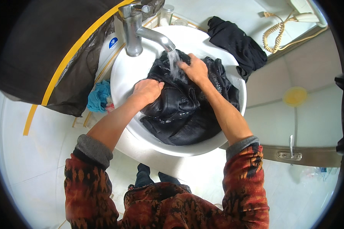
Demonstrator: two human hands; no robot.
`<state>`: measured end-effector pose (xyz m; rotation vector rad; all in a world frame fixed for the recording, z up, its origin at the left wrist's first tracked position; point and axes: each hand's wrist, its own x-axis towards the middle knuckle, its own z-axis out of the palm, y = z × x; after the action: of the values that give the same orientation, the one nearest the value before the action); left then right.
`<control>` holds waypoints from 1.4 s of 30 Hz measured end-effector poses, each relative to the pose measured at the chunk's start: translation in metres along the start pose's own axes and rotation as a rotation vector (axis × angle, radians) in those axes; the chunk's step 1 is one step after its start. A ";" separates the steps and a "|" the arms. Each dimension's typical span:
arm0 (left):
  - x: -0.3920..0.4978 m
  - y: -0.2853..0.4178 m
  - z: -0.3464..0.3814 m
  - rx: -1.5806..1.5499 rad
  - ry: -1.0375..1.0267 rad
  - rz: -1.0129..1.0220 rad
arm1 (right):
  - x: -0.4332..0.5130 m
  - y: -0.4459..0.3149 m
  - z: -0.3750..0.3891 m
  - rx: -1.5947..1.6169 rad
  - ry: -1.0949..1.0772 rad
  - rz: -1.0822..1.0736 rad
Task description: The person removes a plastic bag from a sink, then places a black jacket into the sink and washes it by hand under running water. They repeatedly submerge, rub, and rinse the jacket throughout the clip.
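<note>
A wet black garment (179,100) fills much of the round white washbasin (123,75). Water runs from the spout of the metal tap (157,37) onto the cloth between my hands. My left hand (149,89) grips a fold of the garment at the basin's left side, its fingers curled in. Just right of the stream, my right hand (196,68) holds another bunched part, with the thumb near the water. Some fingertips are hidden by the wet fabric.
A second black garment (236,43) drapes over the basin's back right rim. Behind the basin stands a clear jar (166,15). A blue cloth (99,96) lies at the left. Black plastic sheeting (54,43) with yellow tape hangs at upper left. A coiled cord (272,38) hangs at upper right.
</note>
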<state>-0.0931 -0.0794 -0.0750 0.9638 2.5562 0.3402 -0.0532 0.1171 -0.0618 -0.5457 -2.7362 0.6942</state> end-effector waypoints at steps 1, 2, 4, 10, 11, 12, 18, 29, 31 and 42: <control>-0.001 -0.001 0.000 -0.008 0.012 0.026 | -0.006 0.001 -0.009 0.066 0.074 0.030; -0.003 -0.001 -0.001 -0.012 0.015 0.034 | -0.012 0.002 -0.022 0.442 0.037 0.186; -0.006 -0.001 -0.005 -0.042 -0.011 0.046 | -0.025 0.001 -0.047 0.843 0.079 0.186; -0.022 0.003 -0.021 -0.424 0.213 0.094 | -0.025 -0.021 -0.143 1.019 0.303 0.221; -0.025 0.006 -0.024 -0.488 0.242 0.106 | -0.021 -0.027 -0.156 1.008 0.387 0.205; -0.029 0.011 -0.025 -0.537 0.275 0.136 | -0.012 -0.034 -0.172 1.006 0.379 0.209; -0.046 0.034 -0.034 -0.776 0.332 0.222 | 0.012 -0.085 -0.242 0.893 0.482 0.054; -0.060 -0.020 -0.038 -0.801 0.243 -0.048 | 0.003 -0.099 -0.268 0.915 0.664 -0.176; -0.062 -0.023 -0.042 -0.862 0.206 -0.058 | -0.018 -0.089 -0.226 0.842 0.620 -0.054; -0.061 0.012 -0.066 -0.996 -0.102 0.071 | -0.152 -0.107 -0.037 0.390 -0.171 -0.438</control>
<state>-0.0731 -0.1171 0.0052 0.6300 1.8434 1.3601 0.0640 -0.0188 -0.0007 0.2021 -2.6235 1.1489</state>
